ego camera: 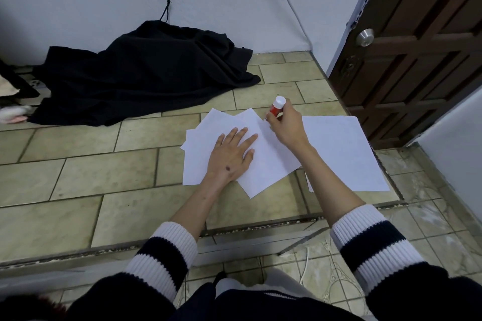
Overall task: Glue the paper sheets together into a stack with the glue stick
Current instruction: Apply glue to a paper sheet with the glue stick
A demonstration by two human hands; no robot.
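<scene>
A fanned pile of white paper sheets [266, 164] lies on the tiled floor in front of me. My left hand [230, 155] presses flat on the pile with straight, spread fingers. My right hand [285, 125] grips a red glue stick [276, 108] with a white end pointing up; its lower end meets the top sheet near the far edge. A second stack of white sheets [344, 154] lies to the right, partly under my right forearm.
A heap of black cloth [146, 73] lies on the floor at the far left against the wall. A dark wooden door [417, 47] stands at the right. A raised floor edge [234, 232] runs between me and the papers.
</scene>
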